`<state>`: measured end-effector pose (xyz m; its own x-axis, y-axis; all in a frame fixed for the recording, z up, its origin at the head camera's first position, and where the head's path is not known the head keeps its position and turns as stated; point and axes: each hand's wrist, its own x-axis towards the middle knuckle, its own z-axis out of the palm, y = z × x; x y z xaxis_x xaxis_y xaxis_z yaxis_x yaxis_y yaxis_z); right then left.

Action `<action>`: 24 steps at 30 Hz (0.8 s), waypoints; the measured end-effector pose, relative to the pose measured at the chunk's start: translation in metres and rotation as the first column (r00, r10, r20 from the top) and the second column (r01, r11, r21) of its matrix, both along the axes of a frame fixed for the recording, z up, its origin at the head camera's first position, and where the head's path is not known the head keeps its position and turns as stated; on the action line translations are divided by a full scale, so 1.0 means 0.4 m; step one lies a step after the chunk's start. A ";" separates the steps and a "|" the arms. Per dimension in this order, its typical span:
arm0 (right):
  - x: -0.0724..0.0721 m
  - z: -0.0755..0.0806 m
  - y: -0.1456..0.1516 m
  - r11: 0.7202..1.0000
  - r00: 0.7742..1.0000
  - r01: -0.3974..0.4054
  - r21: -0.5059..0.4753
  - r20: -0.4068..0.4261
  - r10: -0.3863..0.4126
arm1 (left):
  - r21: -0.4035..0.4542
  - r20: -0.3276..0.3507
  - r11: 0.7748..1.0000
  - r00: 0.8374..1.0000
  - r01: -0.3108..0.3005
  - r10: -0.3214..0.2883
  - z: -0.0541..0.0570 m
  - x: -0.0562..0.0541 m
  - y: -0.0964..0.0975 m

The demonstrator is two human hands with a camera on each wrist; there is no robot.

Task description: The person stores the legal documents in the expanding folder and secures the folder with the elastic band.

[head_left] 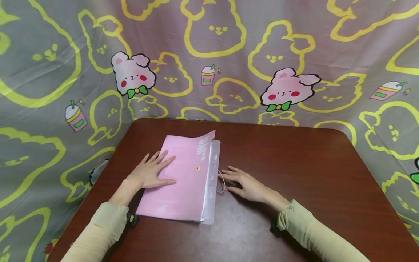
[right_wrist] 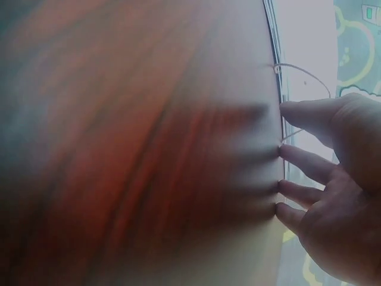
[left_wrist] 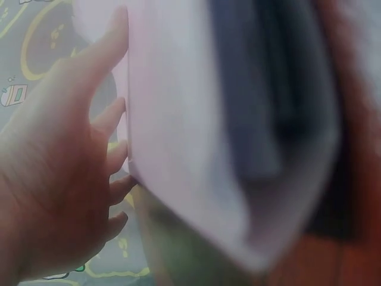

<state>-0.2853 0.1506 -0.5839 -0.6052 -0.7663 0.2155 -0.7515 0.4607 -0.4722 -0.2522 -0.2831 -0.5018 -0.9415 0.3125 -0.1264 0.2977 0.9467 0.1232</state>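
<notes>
A pink document folder (head_left: pixel 183 174) lies on the table, its front cover on top with pale lettering and a small round button (head_left: pixel 198 169). The cover's upper right corner curls up, and pale sheets or dividers show along the right side. My left hand (head_left: pixel 151 172) rests on the cover's left half with fingers spread; the left wrist view shows this hand (left_wrist: pixel 65 149) beside the folder's open layered end (left_wrist: pixel 178 119). Just right of the folder, my right hand (head_left: pixel 247 185) has its fingers extended by a thin elastic cord (head_left: pixel 224 183). In the right wrist view, its fingertips touch the tabletop.
The brown wooden table (head_left: pixel 294 156) has rounded far corners. A grey curtain (head_left: pixel 229 65) with yellow outlines and cartoon rabbits hangs behind and beside it. Dark wrist devices (head_left: pixel 132 219) sit at both sleeve cuffs.
</notes>
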 end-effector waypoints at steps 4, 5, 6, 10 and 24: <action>0.011 0.021 -0.011 1.000 1.000 0.006 -0.022 0.020 -0.006 | 0.001 0.006 1.000 1.000 0.008 -0.008 0.002 -0.003 0.003; 0.013 0.023 -0.014 0.999 1.000 0.018 -0.028 0.017 -0.018 | 0.000 0.009 1.000 1.000 0.011 -0.011 0.004 -0.004 0.003; 0.015 0.026 -0.016 0.999 0.999 0.032 -0.031 0.028 -0.031 | 0.001 0.011 1.000 1.000 0.014 -0.014 0.007 -0.005 0.003; 0.043 0.089 -0.035 0.994 0.995 0.074 -0.080 0.077 -0.067 | 0.015 0.025 1.000 0.999 0.025 -0.026 0.017 -0.004 0.005; 0.046 0.161 -0.099 0.937 0.978 0.170 -0.304 0.170 -0.122 | 0.068 0.070 0.997 0.996 0.043 -0.048 0.022 -0.005 0.010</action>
<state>-0.2668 0.1109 -0.5193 -0.7485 -0.5739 0.3323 -0.5988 0.3697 -0.7104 -0.2542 -0.2789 -0.4931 -0.9153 0.3649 -0.1707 0.3285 0.9213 0.2079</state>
